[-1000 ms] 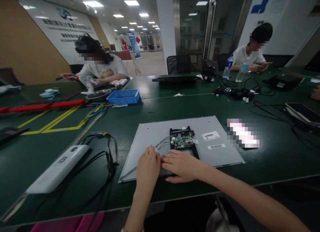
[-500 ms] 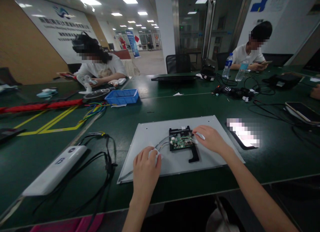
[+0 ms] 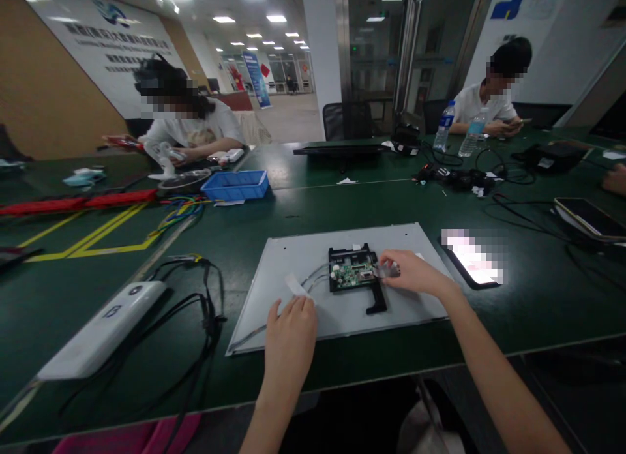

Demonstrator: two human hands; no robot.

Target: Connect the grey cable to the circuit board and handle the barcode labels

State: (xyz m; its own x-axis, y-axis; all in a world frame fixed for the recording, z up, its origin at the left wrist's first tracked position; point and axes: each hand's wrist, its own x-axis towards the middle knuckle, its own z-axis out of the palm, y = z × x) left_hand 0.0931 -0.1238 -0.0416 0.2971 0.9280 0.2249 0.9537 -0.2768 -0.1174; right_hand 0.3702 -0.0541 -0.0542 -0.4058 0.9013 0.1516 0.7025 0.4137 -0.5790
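A green circuit board [image 3: 351, 275] sits in a black plastic frame [image 3: 377, 301] on a light grey flat panel [image 3: 264, 265]. My right hand [image 3: 413, 271] is at the board's right edge, its fingertips pinched on a small grey shiny piece [image 3: 390, 269] whose kind I cannot make out. Grey cables [image 3: 315, 276] run left from the board, and a white strip [image 3: 295, 284] lies across them. My left hand [image 3: 292, 330] rests on the panel just below that strip, fingers bent and slightly apart, holding nothing visible.
A lit phone [image 3: 472, 261] lies right of the panel. To the left are a white device [image 3: 105, 330] and black cables [image 3: 210, 317]. Farther back stand a blue tray [image 3: 235, 186], a dark monitor [image 3: 341, 151] and water bottles [image 3: 444, 128]. Two people sit across the table.
My left hand has drawn back toward me off the cables, uncovering the white strip. The right hand has shifted slightly lower at the board's edge; a grey piece now shows in its fingers.
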